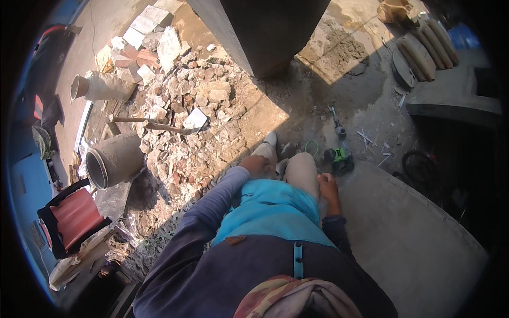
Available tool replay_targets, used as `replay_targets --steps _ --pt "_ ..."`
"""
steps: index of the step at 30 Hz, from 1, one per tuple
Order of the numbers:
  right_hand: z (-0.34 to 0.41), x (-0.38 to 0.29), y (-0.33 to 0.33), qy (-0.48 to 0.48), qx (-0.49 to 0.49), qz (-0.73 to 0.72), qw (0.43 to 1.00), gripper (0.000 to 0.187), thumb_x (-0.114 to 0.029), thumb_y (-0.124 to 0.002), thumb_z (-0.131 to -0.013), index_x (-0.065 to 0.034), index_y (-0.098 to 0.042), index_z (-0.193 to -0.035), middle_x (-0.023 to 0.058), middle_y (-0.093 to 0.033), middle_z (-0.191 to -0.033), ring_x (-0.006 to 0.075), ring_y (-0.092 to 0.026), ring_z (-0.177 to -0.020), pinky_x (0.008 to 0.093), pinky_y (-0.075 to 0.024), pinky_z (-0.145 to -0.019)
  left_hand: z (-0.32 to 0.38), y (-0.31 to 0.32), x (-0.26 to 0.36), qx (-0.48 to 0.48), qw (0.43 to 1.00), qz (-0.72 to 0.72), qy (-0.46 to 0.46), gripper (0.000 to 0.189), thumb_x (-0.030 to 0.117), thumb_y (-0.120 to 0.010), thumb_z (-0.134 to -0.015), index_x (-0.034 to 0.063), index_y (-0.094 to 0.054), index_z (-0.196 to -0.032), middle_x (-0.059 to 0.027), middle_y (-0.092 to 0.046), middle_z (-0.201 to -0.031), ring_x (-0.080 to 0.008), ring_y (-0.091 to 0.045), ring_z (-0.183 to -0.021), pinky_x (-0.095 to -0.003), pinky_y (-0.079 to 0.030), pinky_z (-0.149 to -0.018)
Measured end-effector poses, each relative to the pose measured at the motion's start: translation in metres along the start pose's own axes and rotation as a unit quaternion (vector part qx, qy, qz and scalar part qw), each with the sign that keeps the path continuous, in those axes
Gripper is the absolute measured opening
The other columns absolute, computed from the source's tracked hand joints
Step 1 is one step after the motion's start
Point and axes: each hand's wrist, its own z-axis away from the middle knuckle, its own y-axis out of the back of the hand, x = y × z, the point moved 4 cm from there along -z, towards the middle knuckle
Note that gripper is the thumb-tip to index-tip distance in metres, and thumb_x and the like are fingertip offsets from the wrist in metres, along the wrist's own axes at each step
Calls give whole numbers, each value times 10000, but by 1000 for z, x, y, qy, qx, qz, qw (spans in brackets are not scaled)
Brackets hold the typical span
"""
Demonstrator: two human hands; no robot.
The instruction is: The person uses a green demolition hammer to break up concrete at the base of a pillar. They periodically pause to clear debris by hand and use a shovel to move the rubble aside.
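Observation:
My left hand rests against my left leg near the knee, its fingers curled downward and partly hidden. Beside my right thigh hangs my right hand, fingers bent; whether something thin is between them I cannot tell. Just beyond it, a green and black cordless power tool lies on the concrete floor, its long bit pointing away from me. A thin green loop of cord lies between the tool and my feet.
Broken rubble covers the floor at left, with a long-handled tool on it. Farther left are a drum-like container and a red-backed chair. A pillar rises ahead; filled sacks stand far right. A concrete slab lies at right.

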Motion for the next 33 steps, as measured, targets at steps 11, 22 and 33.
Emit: replay_targets --steps 11,22,33 --pt "-50 -35 -34 22 -71 72 995 465 -227 -671 -1001 -47 -632 -1427 240 -711 -1310 368 -696 -1212 455 -538 -1030 -88 -70 -2 -11 992 106 61 349 366 -607 -1031 114 -728 -1239 -183 -772 -1154 -400 -722 -1126 -491 -550 -974" --pt "-349 23 -208 106 5 73 992 431 -143 -668 -989 -24 -611 -1400 247 -637 -1389 436 -619 -1279 495 -508 -1063 -376 -174 -130 40 998 -18 40 267 239 -647 -962 44 -743 -1117 -184 -783 -1066 -351 -764 -1043 -528 -583 -916" --pt "-376 -39 -184 248 -10 140 959 461 -31 -643 -960 -39 -595 -1418 231 -678 -1328 452 -644 -1219 510 -534 -981 -409 -109 -137 109 968 -205 -95 230 161 -635 -953 53 -725 -1135 -139 -748 -1118 -321 -736 -1078 -455 -539 -952"
